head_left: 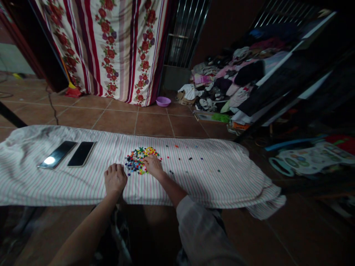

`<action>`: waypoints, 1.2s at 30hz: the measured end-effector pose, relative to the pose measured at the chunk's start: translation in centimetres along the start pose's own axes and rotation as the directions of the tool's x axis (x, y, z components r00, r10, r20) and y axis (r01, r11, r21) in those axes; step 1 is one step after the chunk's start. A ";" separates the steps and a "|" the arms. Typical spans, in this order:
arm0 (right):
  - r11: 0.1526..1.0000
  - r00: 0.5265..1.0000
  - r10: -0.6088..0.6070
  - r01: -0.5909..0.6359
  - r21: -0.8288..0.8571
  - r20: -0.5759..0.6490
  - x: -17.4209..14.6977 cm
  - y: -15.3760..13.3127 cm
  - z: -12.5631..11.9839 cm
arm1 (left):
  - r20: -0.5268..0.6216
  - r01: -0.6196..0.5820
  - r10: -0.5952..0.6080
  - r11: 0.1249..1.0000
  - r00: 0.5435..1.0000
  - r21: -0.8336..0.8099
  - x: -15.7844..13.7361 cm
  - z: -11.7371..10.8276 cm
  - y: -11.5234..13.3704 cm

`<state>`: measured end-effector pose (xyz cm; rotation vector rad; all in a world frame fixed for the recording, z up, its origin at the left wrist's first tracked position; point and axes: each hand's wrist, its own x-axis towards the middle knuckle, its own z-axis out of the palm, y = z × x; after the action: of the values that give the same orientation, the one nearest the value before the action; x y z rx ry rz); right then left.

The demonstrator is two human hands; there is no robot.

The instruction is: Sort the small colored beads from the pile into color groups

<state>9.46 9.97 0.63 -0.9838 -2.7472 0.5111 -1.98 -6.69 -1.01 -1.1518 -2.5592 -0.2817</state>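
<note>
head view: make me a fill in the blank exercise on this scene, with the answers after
1. The hand at the pile of small coloured pieces is the person's ____ hand.
2. The cloth under the pile is patterned with ____.
3. In number, the phones on the cloth are ____.
4. The bowl near the curtain is coloured ____.

Missing words: right; stripes; two; purple

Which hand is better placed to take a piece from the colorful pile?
Probably the right hand: its fingers are at the colorful pile, while the left hand rests on the striped cloth beside it.
</note>
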 end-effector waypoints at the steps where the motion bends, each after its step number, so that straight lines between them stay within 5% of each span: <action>1: 1.000 1.000 0.000 0.000 -0.006 0.002 0.0 -0.1 0.0 | 0.000 -0.001 0.001 1.000 1.000 0.000 0.0 0.0 0.0; 19: 0.975 0.979 0.183 -0.170 -0.140 0.085 0.9 -3.2 -0.9 | 0.004 0.001 -0.001 1.000 1.000 0.027 -0.2 -0.4 0.2; 36: 0.980 0.980 0.193 -0.191 0.053 -0.038 -0.4 -3.0 -1.0 | 0.048 0.022 -0.023 0.999 0.999 0.025 -0.2 -1.2 0.6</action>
<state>8.34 7.84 2.70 -1.2408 -2.6028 0.5769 -1.20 -6.80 0.02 -1.1348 -2.6119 -0.2301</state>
